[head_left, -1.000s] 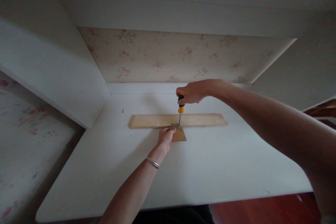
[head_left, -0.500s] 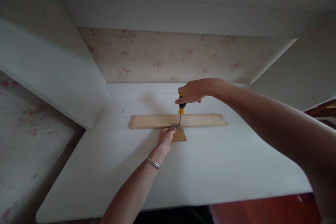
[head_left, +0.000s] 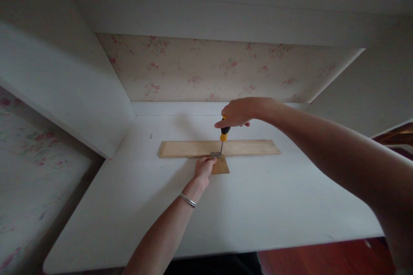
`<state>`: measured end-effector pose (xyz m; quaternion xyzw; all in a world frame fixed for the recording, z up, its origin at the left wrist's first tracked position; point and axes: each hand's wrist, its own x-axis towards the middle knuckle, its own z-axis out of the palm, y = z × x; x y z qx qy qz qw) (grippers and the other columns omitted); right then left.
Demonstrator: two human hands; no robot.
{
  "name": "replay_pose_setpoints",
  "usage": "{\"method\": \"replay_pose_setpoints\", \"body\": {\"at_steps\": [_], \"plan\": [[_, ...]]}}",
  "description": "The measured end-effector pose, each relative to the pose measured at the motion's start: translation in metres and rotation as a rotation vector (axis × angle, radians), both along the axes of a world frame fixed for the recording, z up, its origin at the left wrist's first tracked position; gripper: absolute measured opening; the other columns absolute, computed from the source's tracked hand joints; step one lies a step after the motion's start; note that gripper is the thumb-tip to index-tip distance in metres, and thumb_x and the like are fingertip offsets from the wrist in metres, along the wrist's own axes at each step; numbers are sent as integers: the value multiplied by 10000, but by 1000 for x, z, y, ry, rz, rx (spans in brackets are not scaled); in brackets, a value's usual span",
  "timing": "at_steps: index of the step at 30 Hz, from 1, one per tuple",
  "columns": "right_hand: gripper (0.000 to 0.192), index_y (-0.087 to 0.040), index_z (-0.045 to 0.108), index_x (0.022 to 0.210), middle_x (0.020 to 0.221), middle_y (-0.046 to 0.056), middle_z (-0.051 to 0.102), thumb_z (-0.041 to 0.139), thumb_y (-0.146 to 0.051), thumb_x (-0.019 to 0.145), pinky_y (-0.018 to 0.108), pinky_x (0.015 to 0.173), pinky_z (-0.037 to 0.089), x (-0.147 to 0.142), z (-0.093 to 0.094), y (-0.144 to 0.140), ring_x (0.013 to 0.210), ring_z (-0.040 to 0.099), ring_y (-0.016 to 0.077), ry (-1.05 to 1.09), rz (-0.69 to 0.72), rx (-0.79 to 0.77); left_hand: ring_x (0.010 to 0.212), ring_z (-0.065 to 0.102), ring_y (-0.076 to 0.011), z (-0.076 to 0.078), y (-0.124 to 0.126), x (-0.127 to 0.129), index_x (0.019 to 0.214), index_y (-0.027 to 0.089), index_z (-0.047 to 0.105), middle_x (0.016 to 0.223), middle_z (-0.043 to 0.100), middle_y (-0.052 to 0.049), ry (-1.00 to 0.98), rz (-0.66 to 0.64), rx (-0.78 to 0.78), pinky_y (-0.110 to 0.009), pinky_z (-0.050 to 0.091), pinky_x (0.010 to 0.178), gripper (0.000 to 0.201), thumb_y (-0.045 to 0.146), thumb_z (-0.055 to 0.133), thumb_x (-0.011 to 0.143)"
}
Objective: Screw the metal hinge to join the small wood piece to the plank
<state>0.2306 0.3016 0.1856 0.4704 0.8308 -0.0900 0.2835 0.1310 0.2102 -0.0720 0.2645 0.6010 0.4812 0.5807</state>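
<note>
Our right hand [head_left: 237, 113] fingers grip the screwdriver [head_left: 223, 134] upright, tip on a small metal bracket [head_left: 215, 154]; our left hand [head_left: 204, 166] fingers pinch that bracket where the long wooden strip [head_left: 180, 148] meets a short piece [head_left: 222, 166] mid-desk [head_left: 258, 206]. The screw seems partly driven.

**A white alcove with floral paper**

We look into a recess built of white panels. A white desk [head_left: 258, 206] fills the bottom of it, with a white side panel [head_left: 64, 86] slanting in on the left and another [head_left: 380, 90] on the right. A white shelf [head_left: 206, 13] runs across above. The back wall [head_left: 219, 71] carries pale wallpaper with small pink flowers. Reddish wood floor [head_left: 322, 258] shows below the desk's front edge. We see soft, dim light with faint shadows.
</note>
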Motion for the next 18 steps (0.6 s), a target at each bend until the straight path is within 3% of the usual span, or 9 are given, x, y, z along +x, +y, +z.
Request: {"method": "replay_pose_setpoints", "body": {"at_steps": [4,8,12,16,18], "plan": [[488,-184,555,1065,702,46,635,551,-557,749,285,527,346,-1,1,-2,538,560,159,68,31,1,558,477,-111,0,0,0,620,144,662,554,561,-7,5,-11,-13,-226,347,563,104,229,721,628],[552,-145,607,922,631,73,613,439,-650,775,312,536,346,-1,-1,0,524,552,179,-17,1,42,550,467,-109,1,0,0,609,145,653,547,552,-4,10,-18,-16,-226,340,558,124,245,723,628],[526,-189,526,1123,682,42,630,544,-562,753,289,537,349,1,-3,3,537,560,164,77,14,-4,573,485,-119,3,-1,0,625,147,661,556,562,-9,13,-17,-22,-229,353,573,117,246,723,626],[546,-133,593,980,658,71,620,426,-621,802,306,547,359,0,-4,3,530,556,169,8,-3,-15,595,503,-130,3,-1,0,621,146,662,565,576,-17,18,-15,-32,-231,360,577,115,245,723,620],[563,-152,567,1054,683,67,628,435,-633,794,303,545,362,-1,-3,1,537,559,168,31,-18,-20,600,505,-132,2,0,0,624,146,663,571,582,-17,23,-12,-34,-229,360,572,115,244,722,620]]}}
